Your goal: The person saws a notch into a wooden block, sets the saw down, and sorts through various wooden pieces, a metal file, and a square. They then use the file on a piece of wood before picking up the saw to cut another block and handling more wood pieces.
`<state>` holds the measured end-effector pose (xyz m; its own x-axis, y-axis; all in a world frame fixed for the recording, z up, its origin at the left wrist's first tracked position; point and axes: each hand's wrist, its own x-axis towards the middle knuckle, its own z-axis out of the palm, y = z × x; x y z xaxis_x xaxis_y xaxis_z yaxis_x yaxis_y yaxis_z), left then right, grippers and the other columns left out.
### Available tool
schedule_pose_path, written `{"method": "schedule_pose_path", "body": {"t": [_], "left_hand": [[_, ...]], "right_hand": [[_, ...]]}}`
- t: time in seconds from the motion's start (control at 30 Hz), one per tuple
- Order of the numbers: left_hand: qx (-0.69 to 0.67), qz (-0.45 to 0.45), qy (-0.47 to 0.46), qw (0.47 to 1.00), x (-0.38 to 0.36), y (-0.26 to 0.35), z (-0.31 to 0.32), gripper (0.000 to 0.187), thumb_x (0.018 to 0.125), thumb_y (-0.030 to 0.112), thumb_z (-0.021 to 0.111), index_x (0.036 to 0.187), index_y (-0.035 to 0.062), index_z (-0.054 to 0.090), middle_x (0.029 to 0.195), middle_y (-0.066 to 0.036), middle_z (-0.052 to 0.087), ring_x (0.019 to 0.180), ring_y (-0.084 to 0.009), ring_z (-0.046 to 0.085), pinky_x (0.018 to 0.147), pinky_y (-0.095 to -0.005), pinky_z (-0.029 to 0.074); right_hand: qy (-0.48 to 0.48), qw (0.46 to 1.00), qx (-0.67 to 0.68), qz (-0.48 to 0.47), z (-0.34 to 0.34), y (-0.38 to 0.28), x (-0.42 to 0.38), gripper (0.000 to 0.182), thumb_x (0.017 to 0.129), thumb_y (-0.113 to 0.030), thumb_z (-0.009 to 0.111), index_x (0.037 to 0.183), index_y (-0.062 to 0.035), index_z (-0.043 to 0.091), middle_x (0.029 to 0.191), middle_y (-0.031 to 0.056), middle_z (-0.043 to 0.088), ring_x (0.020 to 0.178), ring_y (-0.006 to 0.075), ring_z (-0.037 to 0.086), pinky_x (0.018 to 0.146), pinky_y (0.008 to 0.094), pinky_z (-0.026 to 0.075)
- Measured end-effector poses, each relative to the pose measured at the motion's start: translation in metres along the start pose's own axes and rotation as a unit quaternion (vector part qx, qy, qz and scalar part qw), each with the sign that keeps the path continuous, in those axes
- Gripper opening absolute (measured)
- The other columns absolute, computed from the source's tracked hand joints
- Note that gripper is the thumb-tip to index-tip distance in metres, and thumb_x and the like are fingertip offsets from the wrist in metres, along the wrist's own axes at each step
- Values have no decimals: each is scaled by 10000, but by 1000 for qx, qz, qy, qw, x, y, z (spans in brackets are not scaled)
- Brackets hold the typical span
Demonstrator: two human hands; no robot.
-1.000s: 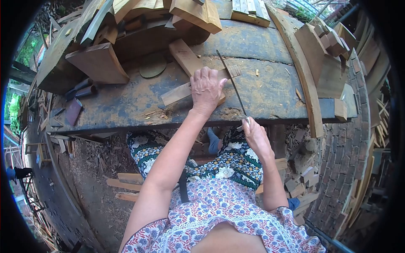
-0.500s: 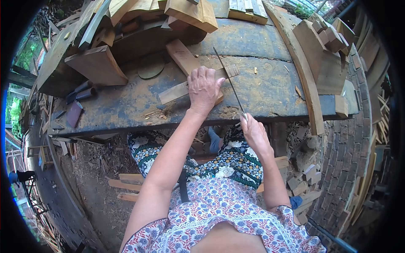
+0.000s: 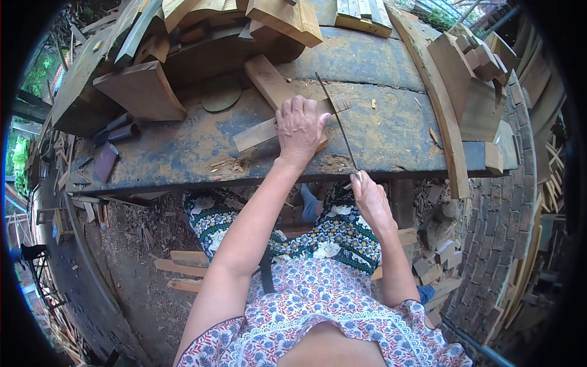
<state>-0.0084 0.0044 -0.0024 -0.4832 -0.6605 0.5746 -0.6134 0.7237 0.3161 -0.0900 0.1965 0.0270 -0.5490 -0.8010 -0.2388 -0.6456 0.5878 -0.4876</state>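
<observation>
My left hand (image 3: 299,129) presses down on a thin wooden strip (image 3: 255,134), its fingers closed over the wood. The strip lies across a thicker wooden block (image 3: 269,81) on the workbench. Several dark cross lines mark the strip's right end (image 3: 342,103). In my right hand (image 3: 371,199), at the bench's front edge, is the handle of a narrow-bladed handsaw (image 3: 342,133). The saw's long thin blade slants up and away, crossing the strip just right of my left thumb.
Around the worn workbench (image 3: 379,131) lie wooden boards (image 3: 142,92), stacked offcuts (image 3: 483,61) and a long curved plank (image 3: 437,92). A round flat disc (image 3: 221,98) and a reddish-brown block (image 3: 106,163) lie at left. Sawdust and chips dot the surface.
The saw and my right hand have shifted slightly toward my body. My left hand stays on the strip, and the whole view has moved a little.
</observation>
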Motion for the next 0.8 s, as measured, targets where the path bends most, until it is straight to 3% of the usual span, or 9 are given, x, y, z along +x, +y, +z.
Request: {"method": "schedule_pose_path", "body": {"t": [0.1, 0.37, 0.47, 0.8], "left_hand": [[10, -9, 4, 1000, 0, 2, 1, 336, 781, 352, 706, 966, 105, 571, 934, -68, 500, 917, -269, 489, 796, -391, 405], [-6, 2, -2, 1000, 0, 0, -3, 322, 779, 332, 708, 969, 106, 578, 933, -68, 504, 914, -269, 489, 796, -394, 406], [-7, 1, -1, 1000, 0, 1, -3, 318, 777, 328, 710, 963, 107, 578, 930, -67, 505, 911, -268, 488, 792, -394, 406], [4, 0, 8, 1000, 0, 1, 1, 325, 778, 336, 711, 965, 108, 575, 929, -65, 503, 916, -267, 489, 794, -392, 406]], "right_hand": [[-5, 1000, 1, 8, -2, 2, 11, 315, 998, -336, 419, 995, -38, 523, 835, 291, 621, 864, 484, 583, 728, 573, 452], [48, 996, 21, -77, 11, 2, 32, 322, 998, -331, 418, 1001, -28, 528, 844, 292, 620, 868, 488, 580, 732, 572, 456], [9, 1000, 6, -16, 3, 3, 10, 317, 1000, -334, 414, 998, -35, 519, 838, 292, 618, 860, 487, 581, 723, 579, 453], [22, 999, 13, -25, 5, 0, 21, 321, 999, -333, 416, 1000, -34, 532, 839, 287, 623, 858, 486, 584, 721, 571, 454]]}}
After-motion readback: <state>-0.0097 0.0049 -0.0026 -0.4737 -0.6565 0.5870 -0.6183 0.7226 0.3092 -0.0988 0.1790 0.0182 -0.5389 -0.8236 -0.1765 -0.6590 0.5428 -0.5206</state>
